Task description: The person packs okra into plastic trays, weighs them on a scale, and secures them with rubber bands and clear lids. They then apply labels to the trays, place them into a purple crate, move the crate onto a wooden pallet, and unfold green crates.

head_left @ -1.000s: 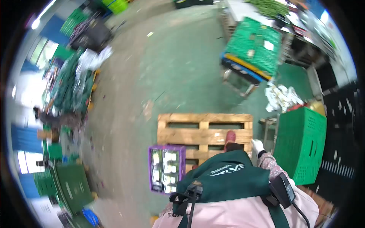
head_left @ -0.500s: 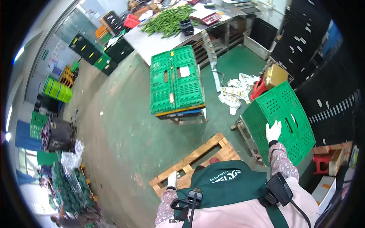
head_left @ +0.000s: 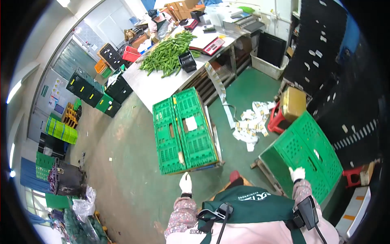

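Observation:
My left hand (head_left: 185, 184), in a white glove, is open with its fingers pointing forward, close by the near edge of a green folded crate (head_left: 185, 130). That crate lies on a low stand in front of me, a white paper label on its top. On the right, my right hand (head_left: 297, 174), also white-gloved, is open at the near-left edge of another green crate stack (head_left: 308, 158) with perforated panels. The fingertips overlap the crate's top in this view.
Beyond the middle crate stands a metal table (head_left: 136, 83) with green vegetables (head_left: 168, 55), a black container (head_left: 187, 62) and a red scale (head_left: 213, 45). A person (head_left: 159, 22) is behind it. Crumpled label strips (head_left: 252, 124) lie on the floor by a red stool (head_left: 276, 118).
My body has moved forward over the wooden pallet, which is now mostly hidden. My left hand has come up to the middle crate; my right hand has shifted to the right stack's near edge.

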`<state>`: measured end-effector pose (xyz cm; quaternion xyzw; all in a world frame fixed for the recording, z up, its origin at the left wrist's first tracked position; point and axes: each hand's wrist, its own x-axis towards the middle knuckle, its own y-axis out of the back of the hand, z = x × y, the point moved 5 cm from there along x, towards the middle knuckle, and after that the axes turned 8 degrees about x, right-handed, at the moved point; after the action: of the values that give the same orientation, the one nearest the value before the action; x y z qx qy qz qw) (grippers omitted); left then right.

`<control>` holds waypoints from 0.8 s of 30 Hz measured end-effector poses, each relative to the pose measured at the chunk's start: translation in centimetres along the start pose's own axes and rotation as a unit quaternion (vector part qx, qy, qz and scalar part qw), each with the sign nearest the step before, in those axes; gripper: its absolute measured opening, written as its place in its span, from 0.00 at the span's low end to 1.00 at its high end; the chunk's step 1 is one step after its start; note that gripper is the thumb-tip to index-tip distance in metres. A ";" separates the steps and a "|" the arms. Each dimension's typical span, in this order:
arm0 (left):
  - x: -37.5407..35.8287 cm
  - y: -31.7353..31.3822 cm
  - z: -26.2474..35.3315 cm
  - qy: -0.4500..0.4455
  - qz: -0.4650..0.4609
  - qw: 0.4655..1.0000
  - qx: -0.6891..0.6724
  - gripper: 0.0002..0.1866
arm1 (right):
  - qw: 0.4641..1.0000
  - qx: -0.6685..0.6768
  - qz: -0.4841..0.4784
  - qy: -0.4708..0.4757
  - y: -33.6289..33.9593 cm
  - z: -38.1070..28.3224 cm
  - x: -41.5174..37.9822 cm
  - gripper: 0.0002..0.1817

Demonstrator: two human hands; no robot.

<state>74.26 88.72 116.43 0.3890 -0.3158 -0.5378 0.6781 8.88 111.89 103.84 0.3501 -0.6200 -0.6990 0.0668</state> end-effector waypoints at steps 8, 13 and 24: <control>18.0 -5.5 11.2 -0.093 0.102 0.985 0.103 0.23 | 0.987 -0.048 -0.152 -0.027 1.7 -0.1 0.3 0.55; 24.1 -9.0 11.4 0.063 0.076 0.965 0.242 0.33 | 0.968 -0.073 -0.237 -0.047 1.3 -0.1 1.3 0.54; 22.5 -11.1 11.2 0.005 0.125 0.886 0.446 0.34 | 0.972 -0.082 -0.212 -0.052 2.6 -5.0 9.1 0.46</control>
<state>64.41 63.35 112.57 0.6105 -0.5647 -0.2488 0.4965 4.09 102.47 102.58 0.4303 -0.4744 -0.7631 -0.0867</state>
